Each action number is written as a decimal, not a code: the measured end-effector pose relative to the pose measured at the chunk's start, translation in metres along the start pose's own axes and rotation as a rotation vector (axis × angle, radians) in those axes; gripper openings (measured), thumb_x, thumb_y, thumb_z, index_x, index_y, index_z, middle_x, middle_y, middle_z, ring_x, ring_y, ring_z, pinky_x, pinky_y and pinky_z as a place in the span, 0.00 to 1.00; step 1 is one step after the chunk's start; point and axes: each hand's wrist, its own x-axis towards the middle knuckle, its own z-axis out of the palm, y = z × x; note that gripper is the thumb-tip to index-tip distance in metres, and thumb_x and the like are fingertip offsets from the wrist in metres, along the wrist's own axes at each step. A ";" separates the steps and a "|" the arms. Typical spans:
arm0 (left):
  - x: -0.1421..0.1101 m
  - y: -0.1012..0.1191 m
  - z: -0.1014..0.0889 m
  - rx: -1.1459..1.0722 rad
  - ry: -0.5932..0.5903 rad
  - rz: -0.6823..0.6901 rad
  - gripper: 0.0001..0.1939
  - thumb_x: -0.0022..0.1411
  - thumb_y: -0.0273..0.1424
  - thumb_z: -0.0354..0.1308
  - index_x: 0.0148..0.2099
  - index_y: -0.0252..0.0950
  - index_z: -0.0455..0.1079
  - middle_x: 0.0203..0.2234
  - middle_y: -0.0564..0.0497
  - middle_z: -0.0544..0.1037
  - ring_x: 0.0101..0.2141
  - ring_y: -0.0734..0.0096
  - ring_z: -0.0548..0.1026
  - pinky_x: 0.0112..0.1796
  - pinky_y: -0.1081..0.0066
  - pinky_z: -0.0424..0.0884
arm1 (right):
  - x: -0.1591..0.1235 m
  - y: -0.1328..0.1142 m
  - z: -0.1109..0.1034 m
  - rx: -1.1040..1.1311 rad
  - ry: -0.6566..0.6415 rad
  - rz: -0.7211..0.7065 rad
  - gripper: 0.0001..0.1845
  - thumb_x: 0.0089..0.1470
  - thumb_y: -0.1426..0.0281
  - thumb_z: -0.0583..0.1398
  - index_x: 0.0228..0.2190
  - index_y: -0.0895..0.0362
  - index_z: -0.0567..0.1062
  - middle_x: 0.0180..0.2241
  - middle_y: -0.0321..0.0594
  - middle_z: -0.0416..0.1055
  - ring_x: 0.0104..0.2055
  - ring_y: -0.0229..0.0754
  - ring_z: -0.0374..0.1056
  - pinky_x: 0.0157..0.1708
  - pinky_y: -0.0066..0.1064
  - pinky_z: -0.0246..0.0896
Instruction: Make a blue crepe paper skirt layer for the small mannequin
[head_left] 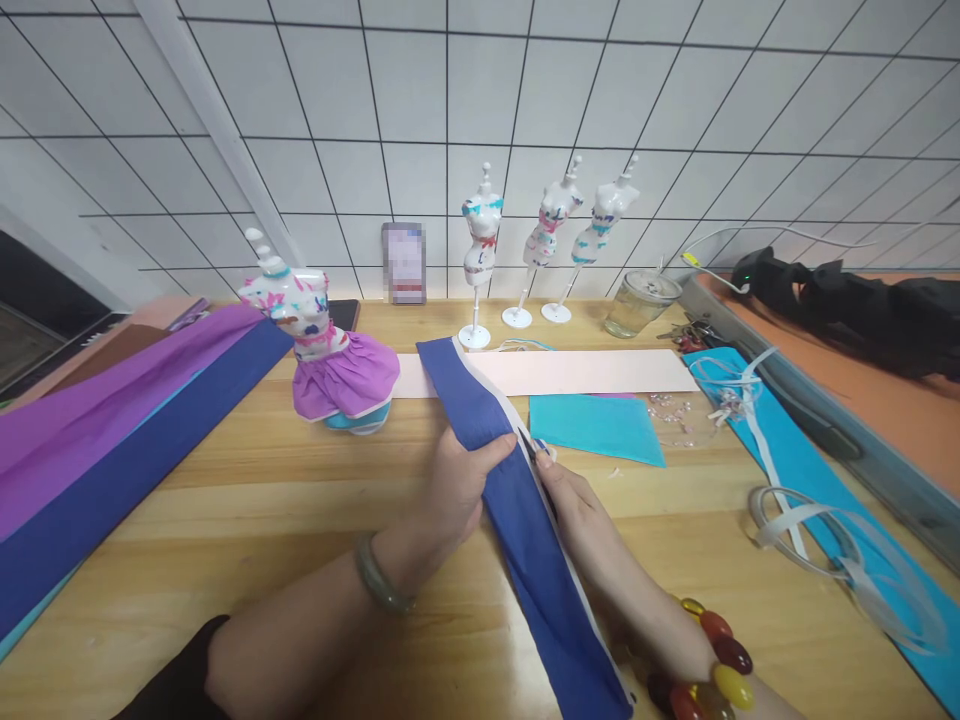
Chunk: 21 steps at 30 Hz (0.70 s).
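A long dark-blue fabric strip [536,570] with a white edge runs slantwise across the middle of the table. My left hand [457,480] is closed on its left side, thumb pressed on top and fingers underneath. At the strip's white right edge, my right hand [574,500] is closed around small dark scissors [526,446]. Their blades lie against the edge beside my left thumb, and most of the handle is hidden by my fingers. Beyond the hands, a pale pink strip [585,373] lies across the table, with a turquoise fabric piece [596,428] in front of it.
A doll dress form [300,310] in a purple skirt stands left; several white forms, one being this form [481,235], stand behind. Long purple cloth [112,400] lies far left. A phone [405,265] leans on the wall. A glass [637,305] and white ribbon [799,515] are right.
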 end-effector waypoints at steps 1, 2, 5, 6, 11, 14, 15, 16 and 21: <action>-0.001 -0.001 0.001 0.007 0.005 -0.003 0.17 0.41 0.26 0.68 0.37 0.33 0.71 0.30 0.50 0.78 0.30 0.69 0.75 0.38 0.67 0.70 | 0.000 0.001 0.000 -0.004 0.007 -0.001 0.28 0.55 0.48 0.49 0.32 0.59 0.75 0.35 0.42 0.74 0.39 0.46 0.67 0.42 0.34 0.60; -0.003 -0.002 0.001 0.012 0.005 -0.003 0.18 0.41 0.26 0.68 0.37 0.33 0.71 0.31 0.50 0.78 0.30 0.69 0.75 0.38 0.66 0.70 | 0.001 0.001 -0.001 -0.014 0.016 -0.002 0.28 0.55 0.48 0.50 0.32 0.60 0.75 0.35 0.43 0.75 0.40 0.47 0.67 0.42 0.34 0.60; -0.005 -0.005 0.002 0.014 -0.004 0.006 0.18 0.41 0.26 0.68 0.39 0.33 0.71 0.32 0.49 0.78 0.32 0.69 0.75 0.39 0.66 0.70 | 0.001 0.001 -0.001 -0.044 0.040 -0.003 0.29 0.55 0.48 0.50 0.31 0.60 0.75 0.34 0.44 0.75 0.40 0.47 0.66 0.42 0.34 0.60; -0.006 -0.006 0.001 0.016 -0.004 0.007 0.18 0.42 0.26 0.68 0.39 0.33 0.71 0.33 0.49 0.78 0.32 0.69 0.75 0.40 0.66 0.70 | 0.001 0.000 -0.001 -0.046 0.043 0.001 0.30 0.54 0.47 0.50 0.31 0.60 0.75 0.34 0.44 0.75 0.39 0.47 0.67 0.42 0.34 0.60; -0.006 -0.007 0.001 0.040 -0.003 -0.004 0.17 0.44 0.26 0.67 0.39 0.32 0.70 0.33 0.47 0.78 0.32 0.69 0.74 0.39 0.66 0.70 | 0.000 -0.002 0.000 -0.020 0.025 0.013 0.31 0.55 0.48 0.49 0.36 0.61 0.76 0.35 0.44 0.75 0.39 0.46 0.67 0.42 0.34 0.59; -0.007 -0.006 0.002 0.049 0.017 -0.009 0.17 0.43 0.27 0.67 0.38 0.32 0.71 0.32 0.48 0.78 0.31 0.69 0.75 0.39 0.66 0.70 | -0.001 -0.003 0.000 -0.006 0.023 0.017 0.31 0.55 0.48 0.49 0.36 0.61 0.76 0.34 0.43 0.75 0.39 0.46 0.67 0.42 0.33 0.60; -0.007 -0.006 0.002 0.051 0.021 -0.009 0.17 0.42 0.27 0.68 0.38 0.32 0.71 0.32 0.48 0.78 0.31 0.69 0.75 0.39 0.66 0.70 | -0.001 -0.003 0.000 -0.002 0.025 0.020 0.31 0.55 0.47 0.50 0.35 0.61 0.76 0.33 0.43 0.75 0.38 0.46 0.67 0.41 0.33 0.60; -0.007 -0.006 0.002 0.051 0.022 -0.009 0.18 0.42 0.27 0.68 0.38 0.33 0.71 0.31 0.48 0.78 0.31 0.68 0.75 0.38 0.66 0.70 | -0.001 -0.004 0.000 0.001 0.024 0.022 0.31 0.55 0.47 0.50 0.35 0.61 0.76 0.33 0.42 0.75 0.38 0.46 0.67 0.41 0.33 0.60; -0.005 -0.009 0.001 0.044 0.012 -0.005 0.17 0.43 0.27 0.67 0.38 0.33 0.71 0.32 0.48 0.78 0.32 0.68 0.75 0.39 0.66 0.70 | -0.001 -0.006 0.001 -0.025 0.031 0.021 0.30 0.54 0.48 0.50 0.32 0.60 0.76 0.31 0.41 0.74 0.36 0.45 0.66 0.37 0.31 0.59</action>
